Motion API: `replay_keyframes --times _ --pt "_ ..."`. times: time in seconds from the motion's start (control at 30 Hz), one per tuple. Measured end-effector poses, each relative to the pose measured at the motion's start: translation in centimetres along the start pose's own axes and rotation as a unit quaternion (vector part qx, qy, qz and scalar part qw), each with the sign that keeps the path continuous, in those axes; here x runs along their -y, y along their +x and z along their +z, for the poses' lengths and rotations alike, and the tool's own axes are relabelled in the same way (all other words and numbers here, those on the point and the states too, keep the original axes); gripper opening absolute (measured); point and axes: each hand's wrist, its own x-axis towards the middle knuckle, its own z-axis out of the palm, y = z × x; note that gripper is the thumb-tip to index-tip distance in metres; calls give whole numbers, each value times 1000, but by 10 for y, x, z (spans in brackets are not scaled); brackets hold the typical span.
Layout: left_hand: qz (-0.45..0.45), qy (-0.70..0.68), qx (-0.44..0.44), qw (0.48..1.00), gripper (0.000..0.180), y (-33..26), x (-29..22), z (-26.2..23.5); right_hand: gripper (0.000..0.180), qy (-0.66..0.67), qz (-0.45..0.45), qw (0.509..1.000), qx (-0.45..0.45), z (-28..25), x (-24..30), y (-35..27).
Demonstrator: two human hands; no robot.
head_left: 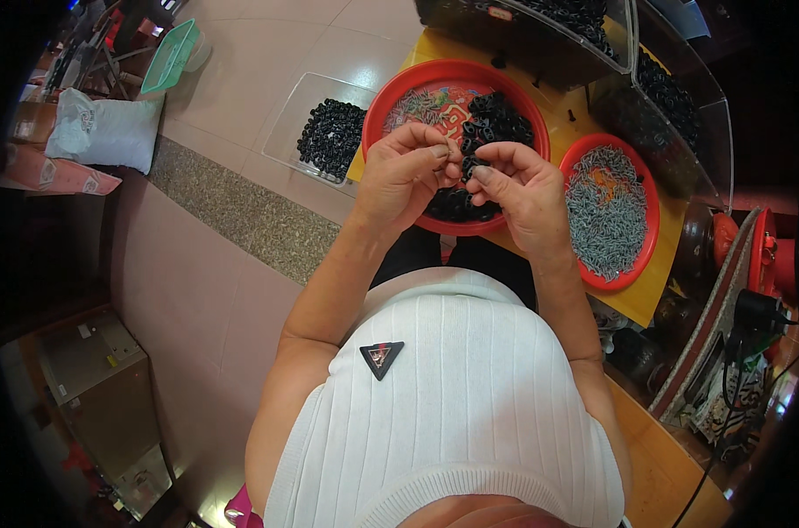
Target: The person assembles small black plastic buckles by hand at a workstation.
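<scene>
Both my hands are raised over a large round red tray (542, 119), fingertips close together. My right hand (524, 185) pinches a small black plastic piece (472, 165) between thumb and fingers. Thumb and fingers of my left hand (408, 172) are pressed together just beside it; whatever they hold is too small to tell. Loose screws (414, 107) lie in the tray's far left part. Black plastic pieces (498, 119) are heaped along its right side and near edge. To the right, a smaller red tray (653, 211) carries many grey screws (603, 231).
A yellow board (623, 304) lies under the trays. Clear bins (632, 79) of black parts stand at the far right. On the floor at left is a clear shallow box (280, 132) with small black parts (331, 130). Further left are a white sack (109, 132) and a green basket (169, 57).
</scene>
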Motion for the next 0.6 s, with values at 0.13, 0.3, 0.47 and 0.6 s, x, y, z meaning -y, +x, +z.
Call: replay_keyframes --times 0.13,0.3,0.47,0.6 --pt "15 3 -15 1000 11 -1 3 7 12 -77 -6 997 -21 -3 -4 -1" --pt "34 35 -25 998 17 -2 6 8 10 -213 -127 968 -40 -11 -12 0" --pt "54 40 -25 997 20 -2 12 7 10 -50 14 998 -39 -3 -7 -4" --pt "61 44 -30 997 20 -3 14 8 10 -7 27 998 -52 4 -4 -5"
